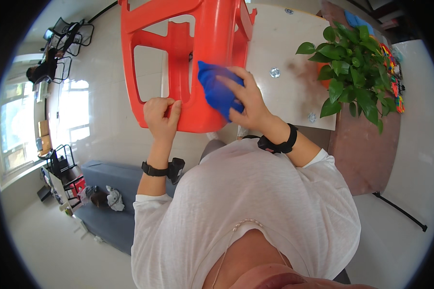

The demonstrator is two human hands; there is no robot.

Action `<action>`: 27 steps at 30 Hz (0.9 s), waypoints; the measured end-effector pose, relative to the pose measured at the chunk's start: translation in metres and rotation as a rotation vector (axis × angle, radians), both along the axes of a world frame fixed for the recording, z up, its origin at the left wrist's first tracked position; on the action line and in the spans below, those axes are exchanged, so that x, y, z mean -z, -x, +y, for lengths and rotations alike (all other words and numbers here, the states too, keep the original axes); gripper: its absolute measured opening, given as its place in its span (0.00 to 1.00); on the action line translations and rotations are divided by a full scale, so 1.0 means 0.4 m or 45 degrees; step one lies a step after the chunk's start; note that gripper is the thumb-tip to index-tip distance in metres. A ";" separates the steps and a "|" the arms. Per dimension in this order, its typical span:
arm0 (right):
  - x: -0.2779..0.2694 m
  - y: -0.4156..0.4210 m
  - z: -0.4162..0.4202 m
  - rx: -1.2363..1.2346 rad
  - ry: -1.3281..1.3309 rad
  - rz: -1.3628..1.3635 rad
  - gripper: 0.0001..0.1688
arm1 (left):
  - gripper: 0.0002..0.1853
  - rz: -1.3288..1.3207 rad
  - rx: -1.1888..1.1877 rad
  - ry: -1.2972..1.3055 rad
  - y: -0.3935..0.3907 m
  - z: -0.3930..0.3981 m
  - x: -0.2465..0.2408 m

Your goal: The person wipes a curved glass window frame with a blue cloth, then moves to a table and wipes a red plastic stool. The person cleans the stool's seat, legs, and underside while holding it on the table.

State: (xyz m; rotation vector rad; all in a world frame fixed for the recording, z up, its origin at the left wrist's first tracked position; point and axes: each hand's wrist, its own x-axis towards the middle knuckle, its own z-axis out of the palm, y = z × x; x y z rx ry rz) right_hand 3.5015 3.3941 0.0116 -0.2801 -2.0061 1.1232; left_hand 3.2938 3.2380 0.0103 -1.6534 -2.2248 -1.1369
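Observation:
A red plastic stool is held up in front of me, tilted, with its open leg frames in view. My left hand grips the stool's near rim, fingers curled over the edge and thumb on top. Against a broad red side of the stool, my right hand presses a crumpled blue cloth, with its fingers spread over it. The cloth and fingertips are slightly blurred. Part of the stool passes out of the picture at the top.
To the right stands a pale table with clear round pieces on it. Beyond it, a leafy potted plant rests by a brown tabletop with colourful items. A grey sofa is at lower left; a person sits at far left.

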 end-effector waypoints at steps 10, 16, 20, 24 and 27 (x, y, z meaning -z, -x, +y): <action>-0.043 0.136 0.274 0.444 -0.424 0.093 0.24 | 0.10 -0.066 0.063 0.016 0.018 -0.001 0.004; -0.057 0.197 0.331 0.450 -0.376 0.158 0.18 | 0.12 -0.318 0.088 -0.040 0.051 0.019 0.002; -0.034 0.157 0.109 0.165 -0.373 0.136 0.33 | 0.16 -0.552 -0.067 -0.034 0.079 -0.016 0.009; -0.054 0.073 -0.029 -0.170 -0.395 -0.002 0.30 | 0.19 -0.865 -0.192 -0.158 0.086 -0.030 0.039; -0.010 0.023 -0.019 -0.142 -0.363 -0.122 0.28 | 0.19 -1.039 -0.233 -0.258 0.090 -0.036 0.064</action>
